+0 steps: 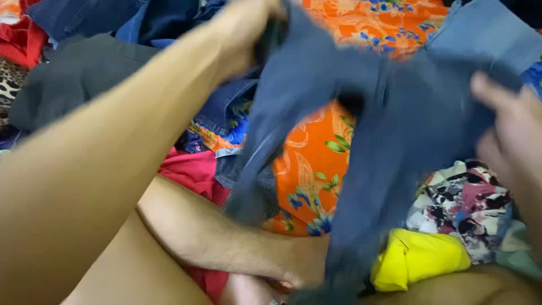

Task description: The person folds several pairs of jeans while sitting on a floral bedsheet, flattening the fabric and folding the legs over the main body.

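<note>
both hands grip the blurred dark blue garment (361, 113), left hand (243, 34) closed on its top edge, right hand (508, 130) pinching its side, lifted unfolded above the clothes pile (316, 164).

Bright daylight; orange floral cloth (316, 164) and heaped clothes (84, 73) fill surroundings.

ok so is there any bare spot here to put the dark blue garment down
No bare surface shows. Clothes cover everything: orange flowered cloth in the middle, yellow cloth and a patterned piece on the right, dark grey cloth on the left. Left hand and right hand hold up the dark blue garment.
</note>
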